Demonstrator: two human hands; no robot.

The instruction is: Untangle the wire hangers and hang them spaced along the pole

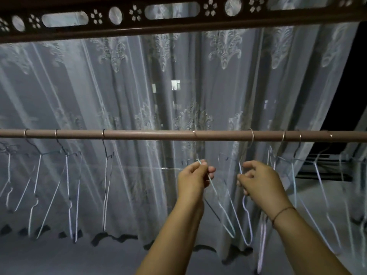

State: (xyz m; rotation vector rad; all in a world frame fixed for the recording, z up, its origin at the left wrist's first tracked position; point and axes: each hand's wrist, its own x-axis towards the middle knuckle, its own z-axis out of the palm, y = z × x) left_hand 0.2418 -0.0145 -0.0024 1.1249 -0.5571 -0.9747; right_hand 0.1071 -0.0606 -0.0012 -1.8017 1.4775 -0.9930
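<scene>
Both hands are raised just below the pole (149,134), which runs level across the view above them. The left hand (193,178) pinches the thin wire of a pale hanger (215,193) between thumb and fingertips. The wire shows above the fingers and slants down past the wrist, towards the right forearm. A faint hook sits on the pole straight above this hand, but the blur makes it hard to say whether it belongs to that hanger.

The right hand (258,180), close beside the left one, has its fingers curled round the wire of a second hanger (244,207). That hanger's hook loops over the pole just above the hand, and its long loop hangs down below the hand, between the two forearms. The lower parts of the two hangers cross or overlap there.

Out beyond the left hand, three more hangers (68,175) hang from the pole with gaps between their hooks. Beyond the right hand, another bunch of hangers (319,181) hangs closer together, their shoulders overlapping.

A thin cord bracelet (282,212) circles the right wrist. A sheer patterned curtain (119,86) hangs behind the pole, and a dark rail with flower cut-outs (178,22) runs high above the hands.
</scene>
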